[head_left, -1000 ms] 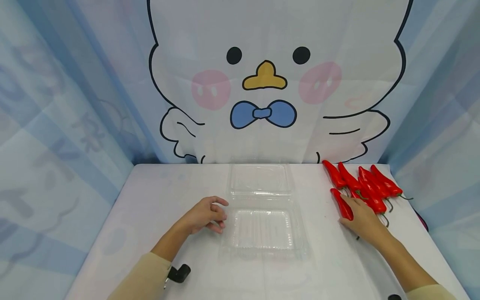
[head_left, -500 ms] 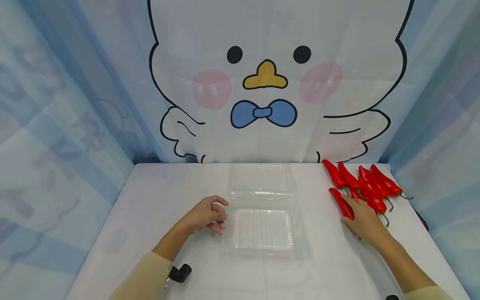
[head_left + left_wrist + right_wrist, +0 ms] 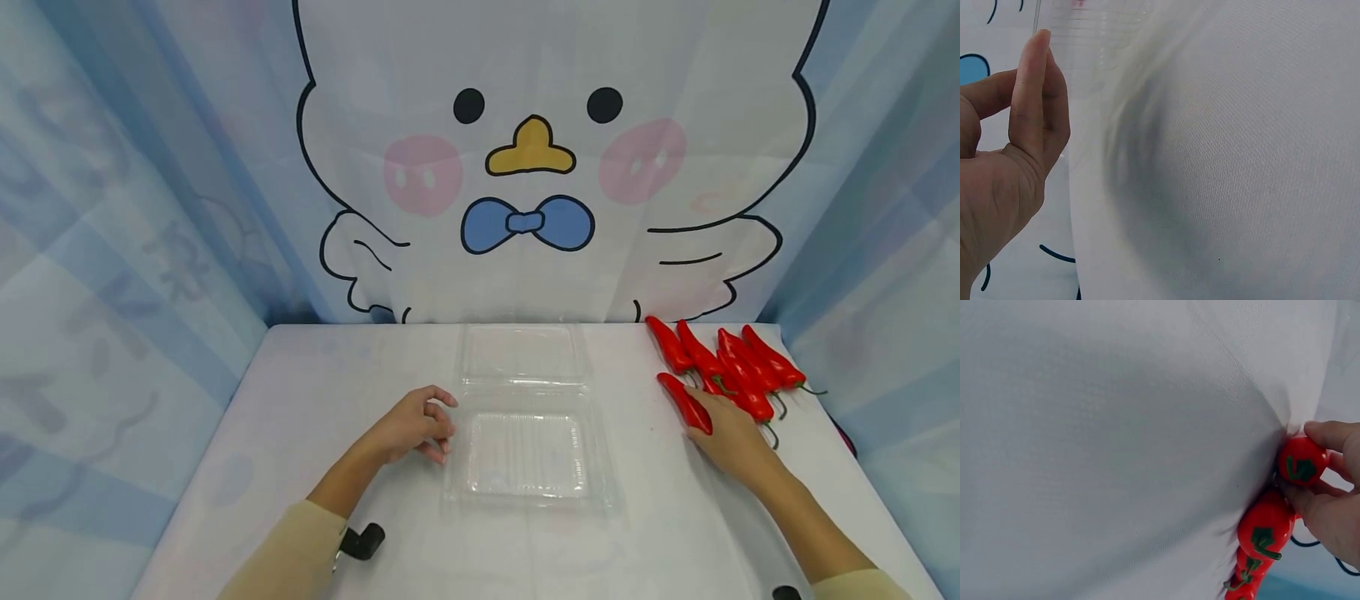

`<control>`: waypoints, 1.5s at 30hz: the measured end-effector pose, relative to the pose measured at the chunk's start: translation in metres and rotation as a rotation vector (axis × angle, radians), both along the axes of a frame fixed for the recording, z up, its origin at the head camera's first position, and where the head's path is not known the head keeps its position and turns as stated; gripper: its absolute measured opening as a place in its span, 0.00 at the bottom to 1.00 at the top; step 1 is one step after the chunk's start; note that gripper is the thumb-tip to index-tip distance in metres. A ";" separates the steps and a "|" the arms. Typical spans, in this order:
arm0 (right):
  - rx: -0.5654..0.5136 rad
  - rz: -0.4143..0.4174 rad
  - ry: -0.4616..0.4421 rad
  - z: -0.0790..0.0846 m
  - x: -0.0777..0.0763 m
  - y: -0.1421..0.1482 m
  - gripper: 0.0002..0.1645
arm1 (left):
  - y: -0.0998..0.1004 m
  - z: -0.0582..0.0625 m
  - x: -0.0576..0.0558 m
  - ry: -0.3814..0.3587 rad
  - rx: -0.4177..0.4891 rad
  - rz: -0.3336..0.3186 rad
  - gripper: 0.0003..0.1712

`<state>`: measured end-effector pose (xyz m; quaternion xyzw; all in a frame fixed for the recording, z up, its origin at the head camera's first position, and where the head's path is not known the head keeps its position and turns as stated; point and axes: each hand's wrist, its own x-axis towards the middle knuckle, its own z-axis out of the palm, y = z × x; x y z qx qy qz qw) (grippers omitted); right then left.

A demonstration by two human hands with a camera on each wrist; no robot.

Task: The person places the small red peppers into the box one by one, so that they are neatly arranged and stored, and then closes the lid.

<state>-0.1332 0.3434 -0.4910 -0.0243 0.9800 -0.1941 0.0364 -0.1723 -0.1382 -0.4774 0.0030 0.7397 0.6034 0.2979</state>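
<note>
My right hand (image 3: 731, 435) grips a red chili pepper (image 3: 684, 402) between thumb and fingers at the near left edge of a pile. In the right wrist view the held chili pepper (image 3: 1302, 460) shows its green stem end, with the thumb on one side and fingers on the other. More red peppers (image 3: 738, 367) lie just beyond the hand, their stems pointing toward me. My left hand (image 3: 411, 427) stays beside a clear plastic clamshell box (image 3: 527, 457), fingers loosely bent and holding nothing. In the left wrist view the left hand (image 3: 1019, 131) is near the box's transparent edge.
The clamshell's raised lid half (image 3: 521, 354) lies toward the back of the white table (image 3: 360, 358). A cartoon-printed curtain (image 3: 525, 275) hangs behind the table, with blue curtains at both sides. A black device (image 3: 363, 542) sits at the left wrist.
The right hand and the pepper it holds have shifted very slightly to the right. The left hand and the box stay in place.
</note>
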 end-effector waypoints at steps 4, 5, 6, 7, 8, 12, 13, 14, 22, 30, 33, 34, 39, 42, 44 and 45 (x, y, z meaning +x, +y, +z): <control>-0.003 0.002 0.011 -0.001 -0.001 0.000 0.50 | -0.001 -0.001 -0.001 0.005 0.000 0.000 0.24; -0.006 0.000 0.014 -0.001 -0.001 0.000 0.50 | -0.001 -0.001 -0.001 0.006 -0.001 0.000 0.24; -0.009 -0.001 0.017 -0.001 0.000 0.000 0.50 | -0.001 -0.001 -0.001 0.007 -0.001 0.000 0.24; -0.011 -0.003 0.019 -0.001 0.000 0.000 0.50 | -0.001 -0.001 -0.001 0.008 -0.001 -0.002 0.24; -0.014 -0.005 0.021 -0.001 0.001 0.000 0.50 | -0.001 -0.001 -0.001 0.008 -0.002 -0.002 0.24; -0.034 -0.014 0.022 0.000 0.003 0.000 0.49 | -0.001 -0.001 -0.001 0.011 -0.004 -0.004 0.24; -0.039 -0.016 0.023 0.001 0.003 0.000 0.49 | 0.000 -0.001 -0.001 0.011 -0.005 -0.004 0.24; -0.046 -0.016 0.027 0.001 0.004 0.000 0.49 | 0.000 -0.001 -0.001 0.011 -0.005 -0.003 0.24; -0.082 -0.004 0.042 0.009 0.004 -0.002 0.49 | 0.000 0.000 -0.001 0.003 -0.010 0.007 0.25; -0.088 0.012 0.028 0.017 0.001 -0.004 0.47 | 0.000 0.001 -0.001 0.006 -0.005 0.005 0.25; -0.092 0.028 0.049 0.021 0.000 -0.006 0.46 | 0.000 0.001 -0.001 0.006 -0.005 0.003 0.25; -0.095 0.035 0.061 0.023 -0.001 -0.007 0.46 | 0.000 0.000 -0.001 0.007 -0.005 0.002 0.25; -0.107 0.068 0.116 0.032 -0.003 -0.014 0.44 | 0.000 0.001 -0.001 0.008 -0.006 0.000 0.25; -0.110 0.087 0.124 0.038 -0.004 -0.019 0.44 | 0.000 0.001 -0.002 0.008 -0.007 -0.001 0.25; -0.113 0.102 0.125 0.041 -0.005 -0.022 0.44 | 0.000 0.001 -0.002 0.012 -0.005 -0.003 0.25; -0.115 0.112 0.126 0.042 -0.006 -0.024 0.44 | 0.000 0.001 -0.002 0.012 -0.005 -0.004 0.25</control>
